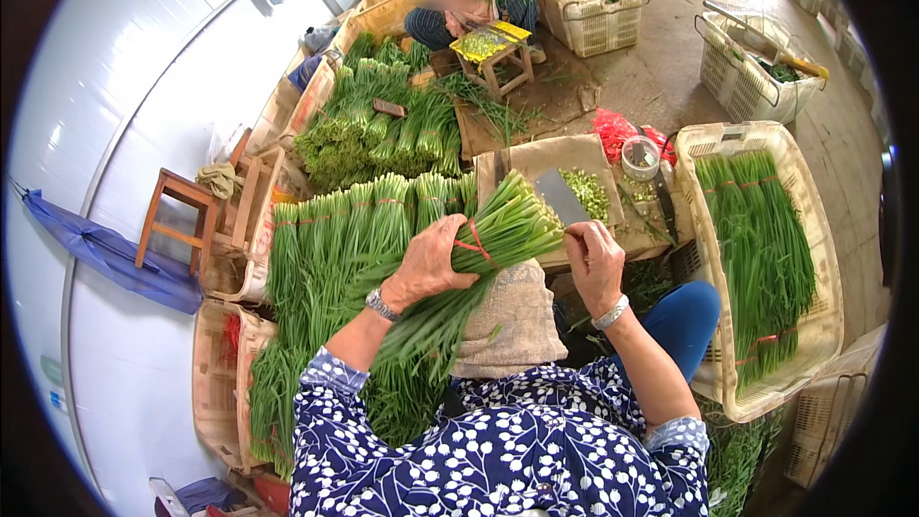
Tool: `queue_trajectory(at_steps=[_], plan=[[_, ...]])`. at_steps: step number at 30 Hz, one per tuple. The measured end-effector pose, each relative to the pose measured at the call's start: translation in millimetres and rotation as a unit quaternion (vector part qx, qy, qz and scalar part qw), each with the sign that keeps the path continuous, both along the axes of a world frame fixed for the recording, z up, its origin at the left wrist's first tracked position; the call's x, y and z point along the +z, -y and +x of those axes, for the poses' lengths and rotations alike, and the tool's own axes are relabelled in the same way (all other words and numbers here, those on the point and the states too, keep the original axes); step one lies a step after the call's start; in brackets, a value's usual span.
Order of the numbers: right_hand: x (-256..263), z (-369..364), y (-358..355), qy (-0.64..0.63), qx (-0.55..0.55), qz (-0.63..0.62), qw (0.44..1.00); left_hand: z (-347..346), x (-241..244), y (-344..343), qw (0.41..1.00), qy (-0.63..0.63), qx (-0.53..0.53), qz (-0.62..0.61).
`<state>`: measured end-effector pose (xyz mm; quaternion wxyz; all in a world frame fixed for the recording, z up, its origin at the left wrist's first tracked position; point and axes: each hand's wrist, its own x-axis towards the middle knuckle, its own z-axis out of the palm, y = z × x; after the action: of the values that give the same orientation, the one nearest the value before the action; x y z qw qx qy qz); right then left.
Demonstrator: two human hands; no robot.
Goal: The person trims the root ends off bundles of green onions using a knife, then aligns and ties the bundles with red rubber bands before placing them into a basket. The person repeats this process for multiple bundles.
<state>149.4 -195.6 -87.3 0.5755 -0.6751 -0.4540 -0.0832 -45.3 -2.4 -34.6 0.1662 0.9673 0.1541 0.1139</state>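
Note:
A thick bundle of green garlic chives (517, 219), tied with a red band (474, 245), lies slantwise across my lap. My left hand (434, 258) grips it just below the band, its pale cut ends pointing right. At those ends are the bent fingers of my right hand (596, 258); whether they pinch a stem is too small to tell. Just beyond the fingertips, a flat metal blade (562, 197) rests on the cloth-covered board (495, 172); its handle is not visible. Chopped stem ends (585, 190) are heaped beside the blade.
Rows of tied chives (337, 230) stand on my left. A plastic crate (826, 301) on my right holds more bundles. Red bands (616, 133), a clear tub (640, 158) and a dark-bladed knife (664, 208) lie ahead right. Another person sits beyond, behind a small wooden stool (495, 68).

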Motion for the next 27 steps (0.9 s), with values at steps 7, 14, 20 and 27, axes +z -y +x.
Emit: queue_trajectory(at_steps=[7, 14, 20, 27], plan=[[-119.8, 61.3, 5.3, -0.007, -0.148, -0.264, 0.953, 61.1, -20.9, -46.8, 0.981, 0.047, -0.055, 0.178], [-162.8, 67.3, -4.3, -0.065, -0.132, -0.376, 0.915, 127.7, -117.7, -70.3, 0.978, -0.084, -0.070, 0.177], [-174.6, 69.1, -7.2, -0.045, -0.135, -0.408, 0.902, 146.9, -167.5, -84.1, 0.972, -0.214, -0.055, 0.080], [-183.7, 72.4, -21.1, -0.077, -0.111, -0.409, 0.902, 176.6, -159.1, -43.2, 0.989, -0.015, -0.125, 0.076]])
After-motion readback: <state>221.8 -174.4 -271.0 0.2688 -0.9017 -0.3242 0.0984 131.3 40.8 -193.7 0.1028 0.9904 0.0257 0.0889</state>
